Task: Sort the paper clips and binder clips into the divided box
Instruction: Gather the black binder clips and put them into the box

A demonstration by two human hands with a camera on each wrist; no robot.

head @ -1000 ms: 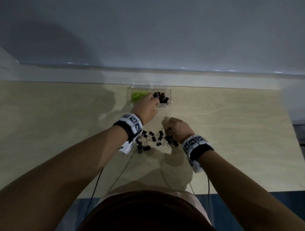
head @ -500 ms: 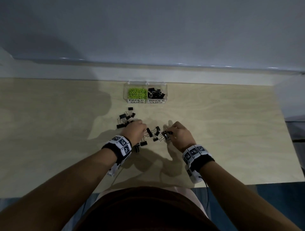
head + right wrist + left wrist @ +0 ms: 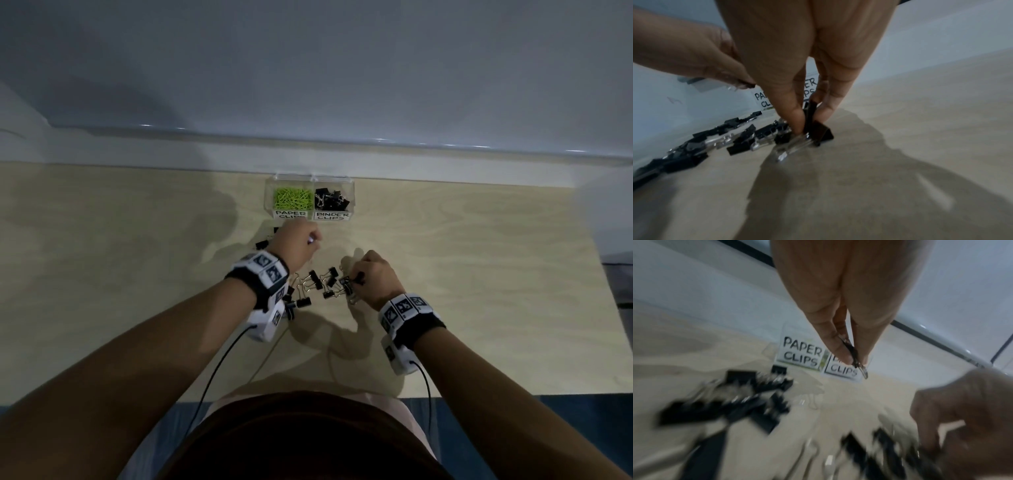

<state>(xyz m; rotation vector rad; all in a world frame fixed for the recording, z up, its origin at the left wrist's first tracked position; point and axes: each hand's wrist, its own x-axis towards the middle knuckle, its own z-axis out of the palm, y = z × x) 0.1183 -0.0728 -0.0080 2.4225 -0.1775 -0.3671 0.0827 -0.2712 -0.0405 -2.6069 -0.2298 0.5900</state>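
A clear divided box stands at the table's far edge, with green paper clips in its left cell and black binder clips in its right cell. Loose black binder clips lie scattered between my hands. My left hand hovers just in front of the box and pinches a binder clip between thumb and fingertips. My right hand is down on the table, its fingers pinching a black binder clip at the right end of the pile.
More loose binder clips lie left of my left hand. The pale wooden table ends at a white wall ledge behind the box. Cables trail from both wrist bands toward my body.
My left hand went from the box back to the pile, pinched a binder clip, and has now risen toward the box. My right hand stayed at the pile, closing on a clip.
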